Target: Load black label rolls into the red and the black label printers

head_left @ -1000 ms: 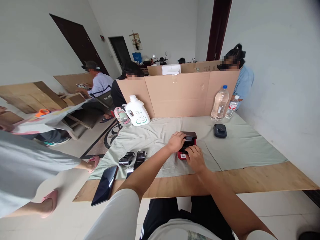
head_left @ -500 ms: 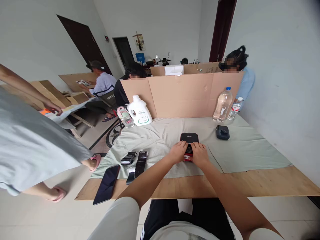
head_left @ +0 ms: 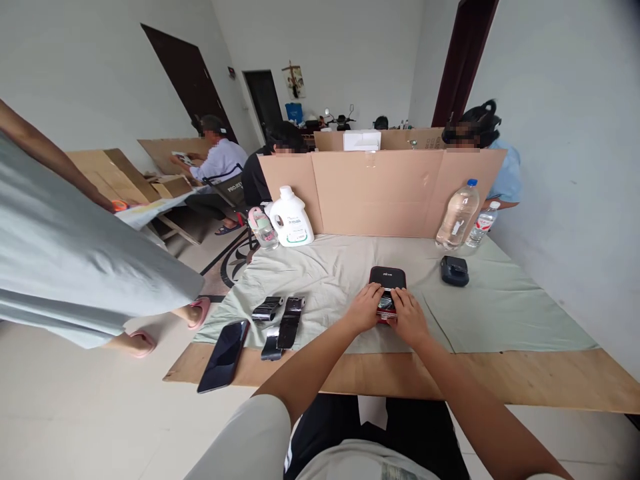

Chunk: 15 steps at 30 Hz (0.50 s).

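Head view: left hand [head_left: 363,311] and right hand [head_left: 410,316] clasp a black-and-red device [head_left: 389,276]

Far left, a person in a long grey dress [head_left: 85,253] and pink slippers [head_left: 201,312] stands on the pale floor [head_left: 75,413], beside the worktop [head_left: 475,367]. On the worktop's near left corner lies a dark phone [head_left: 223,357], slanted, its lower end over the edge. Just right and farther in are a short dark roll [head_left: 267,308] and a longer dark strip [head_left: 290,325]; a curled dark piece [head_left: 271,346] lies by the strip's near end, and whether the two are joined I cannot tell. Beyond them, at the far left, a pink-topped bottle [head_left: 263,230] stands next to a white jug [head_left: 293,221], with a cardboard screen [head_left: 377,193] running rightward behind.

Right of centre, on the pale green cloth [head_left: 340,267], sits the device. The left hand grips its left side and the right hand its right, fingertips on top, with a narrow gap between the hands where a glossy part and some red show. The black top with small pale lettering reaches beyond the fingers; whether it is fully down is unclear.

Farther right, well apart from the hands, is a small dark case [head_left: 455,271]. Behind it stand a large blue-capped bottle [head_left: 457,215] and a smaller water bottle [head_left: 483,225], and a person in light blue [head_left: 507,175] sits beyond the screen.
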Each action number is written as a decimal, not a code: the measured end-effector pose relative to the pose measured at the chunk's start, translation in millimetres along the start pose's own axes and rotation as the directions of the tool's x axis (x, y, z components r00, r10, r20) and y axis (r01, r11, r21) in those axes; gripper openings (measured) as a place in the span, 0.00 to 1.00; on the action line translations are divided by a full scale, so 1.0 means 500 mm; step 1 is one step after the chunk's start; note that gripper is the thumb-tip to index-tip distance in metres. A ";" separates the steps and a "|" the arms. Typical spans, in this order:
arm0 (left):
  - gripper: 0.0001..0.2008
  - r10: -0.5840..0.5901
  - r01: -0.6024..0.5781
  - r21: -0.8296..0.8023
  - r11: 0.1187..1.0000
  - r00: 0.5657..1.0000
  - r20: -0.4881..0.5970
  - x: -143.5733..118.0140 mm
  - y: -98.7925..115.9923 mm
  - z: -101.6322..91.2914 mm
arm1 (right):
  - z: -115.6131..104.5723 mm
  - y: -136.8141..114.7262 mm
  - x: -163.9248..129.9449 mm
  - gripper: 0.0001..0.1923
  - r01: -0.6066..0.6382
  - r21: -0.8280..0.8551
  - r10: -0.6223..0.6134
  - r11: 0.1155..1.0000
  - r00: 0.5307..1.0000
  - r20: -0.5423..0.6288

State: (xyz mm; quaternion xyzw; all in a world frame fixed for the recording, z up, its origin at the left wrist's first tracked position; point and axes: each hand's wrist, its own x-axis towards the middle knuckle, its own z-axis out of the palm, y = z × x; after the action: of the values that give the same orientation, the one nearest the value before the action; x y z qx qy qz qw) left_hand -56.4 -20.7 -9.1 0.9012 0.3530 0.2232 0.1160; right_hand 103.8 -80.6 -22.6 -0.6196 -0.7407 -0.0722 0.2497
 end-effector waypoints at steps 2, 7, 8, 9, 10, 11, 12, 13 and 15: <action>0.46 -0.141 0.131 -0.183 0.974 0.989 -0.045 -0.005 -0.010 0.009 | 0.023 0.011 -0.016 0.38 -0.085 0.106 0.096 0.991 0.991 -0.098; 0.58 -0.248 0.201 -0.809 0.553 0.966 0.071 -0.009 -0.021 0.024 | 0.045 0.019 -0.026 0.42 -0.474 0.435 0.470 0.765 0.874 0.125; 0.56 -0.204 0.167 -0.887 0.431 0.975 0.084 -0.010 -0.023 0.025 | 0.044 0.016 -0.022 0.40 -0.499 0.466 0.479 0.731 0.861 0.171; 0.55 -0.176 0.137 -0.934 0.330 0.981 0.082 -0.010 -0.028 0.023 | 0.044 0.011 -0.014 0.39 -0.500 0.489 0.477 0.714 0.860 0.182; 0.55 -0.171 0.114 -0.959 0.260 0.983 0.070 -0.010 -0.037 0.018 | 0.045 0.005 -0.002 0.38 -0.483 0.509 0.469 0.712 0.868 0.167; 0.56 -0.182 0.093 -0.970 0.225 0.982 0.051 -0.008 -0.049 0.010 | 0.048 -0.002 0.017 0.38 -0.451 0.529 0.449 0.719 0.882 0.142; 0.56 -0.202 0.070 -0.974 0.215 0.979 0.026 -0.004 -0.066 -0.002 | 0.052 -0.011 0.041 0.37 -0.412 0.551 0.420 0.726 0.900 0.119; 0.57 -0.228 0.049 -0.974 0.223 0.974 -0.003 0.001 -0.087 -0.017 | 0.059 -0.022 0.071 0.37 -0.374 0.572 0.386 0.730 0.916 0.107; 0.56 -0.281 0.025 -0.963 0.268 0.958 -0.053 0.015 -0.141 -0.053 | 0.081 -0.045 0.144 0.35 -0.316 0.603 0.319 0.732 0.942 0.107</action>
State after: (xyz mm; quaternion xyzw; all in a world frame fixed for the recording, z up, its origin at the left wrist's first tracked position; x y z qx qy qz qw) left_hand -105.6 37.0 -9.3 0.5836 0.2451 0.4721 0.6136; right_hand 63.0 -5.3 -20.0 -0.6220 -0.6066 0.2141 0.4465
